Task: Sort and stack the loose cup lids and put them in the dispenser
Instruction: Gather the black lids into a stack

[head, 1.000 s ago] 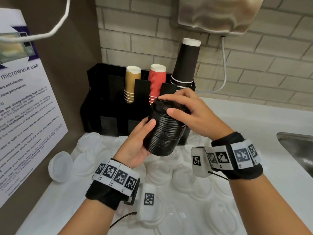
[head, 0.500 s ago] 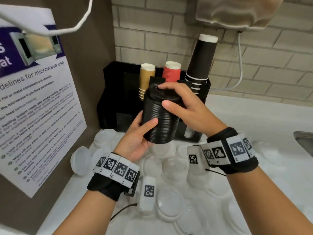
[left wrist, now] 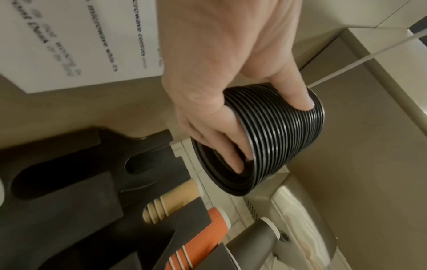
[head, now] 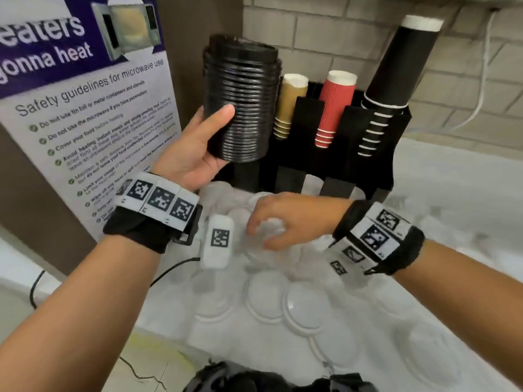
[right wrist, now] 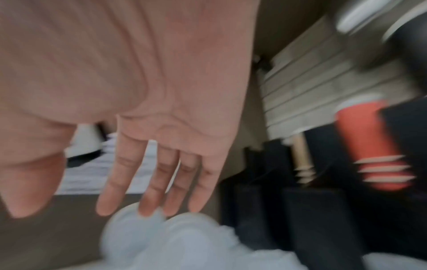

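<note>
A tall stack of black lids (head: 240, 100) is held up in the air by my left hand (head: 215, 137), thumb on its front and fingers hooked under its open end (left wrist: 235, 160). The stack hangs above the left end of the black dispenser (head: 376, 165). Many loose clear lids (head: 305, 304) lie scattered on the white counter in front of it. My right hand (head: 268, 224) is low over those lids. In the blurred right wrist view its fingers (right wrist: 124, 182) are straight, their tips at a clear lid (right wrist: 175, 241), and they grip nothing.
The dispenser holds tan cups (head: 291, 103), red cups (head: 335, 106) and a tall column of black cups (head: 396, 72). A microwave safety poster (head: 85, 108) covers the brown panel on the left. A brick wall stands behind. A thin black cable (head: 169, 273) trails from my left wrist.
My right hand let go of the black stack and dropped to the clear lids on the counter. My left hand alone lifted the stack up and to the left.
</note>
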Action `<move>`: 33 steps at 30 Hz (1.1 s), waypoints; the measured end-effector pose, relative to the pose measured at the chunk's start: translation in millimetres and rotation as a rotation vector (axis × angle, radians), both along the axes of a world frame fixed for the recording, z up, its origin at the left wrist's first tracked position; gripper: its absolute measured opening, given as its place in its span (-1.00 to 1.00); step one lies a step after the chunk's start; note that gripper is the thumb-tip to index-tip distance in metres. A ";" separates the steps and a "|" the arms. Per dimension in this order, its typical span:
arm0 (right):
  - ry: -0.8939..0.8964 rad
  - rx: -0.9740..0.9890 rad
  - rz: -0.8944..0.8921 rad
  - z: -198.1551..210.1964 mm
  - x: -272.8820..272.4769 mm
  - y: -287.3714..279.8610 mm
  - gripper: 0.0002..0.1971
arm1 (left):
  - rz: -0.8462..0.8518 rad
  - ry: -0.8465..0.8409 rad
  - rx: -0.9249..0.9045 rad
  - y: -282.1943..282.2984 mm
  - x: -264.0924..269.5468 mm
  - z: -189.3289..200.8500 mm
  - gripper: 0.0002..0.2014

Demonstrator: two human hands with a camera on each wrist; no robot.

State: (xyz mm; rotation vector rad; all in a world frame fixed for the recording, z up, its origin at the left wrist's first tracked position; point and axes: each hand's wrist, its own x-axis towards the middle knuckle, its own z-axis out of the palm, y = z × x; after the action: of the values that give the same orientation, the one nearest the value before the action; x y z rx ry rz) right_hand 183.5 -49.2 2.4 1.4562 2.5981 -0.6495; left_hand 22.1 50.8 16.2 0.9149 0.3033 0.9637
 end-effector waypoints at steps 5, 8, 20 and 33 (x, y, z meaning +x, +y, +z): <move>-0.129 -0.066 0.390 -39.2 -70.0 -0.4 -0.22 | 0.078 0.029 -0.003 -2.0 -2.8 8.9 -0.35; -0.307 -0.081 0.481 -59.7 -92.6 -0.7 -0.18 | 0.102 0.055 0.008 -3.2 -2.7 8.0 -0.35; -0.511 0.083 0.467 -59.8 -63.4 11.9 -0.66 | 0.162 0.110 0.050 -0.8 -14.8 13.2 -0.31; -0.365 0.087 0.511 -26.7 -104.1 44.3 -0.46 | 0.118 0.083 0.037 9.9 -23.1 25.8 -0.47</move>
State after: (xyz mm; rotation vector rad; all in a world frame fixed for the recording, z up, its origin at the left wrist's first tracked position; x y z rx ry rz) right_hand 79.5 -4.9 -24.3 0.7690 2.5570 -0.1887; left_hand -1.0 60.7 42.0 0.9807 0.4145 1.0442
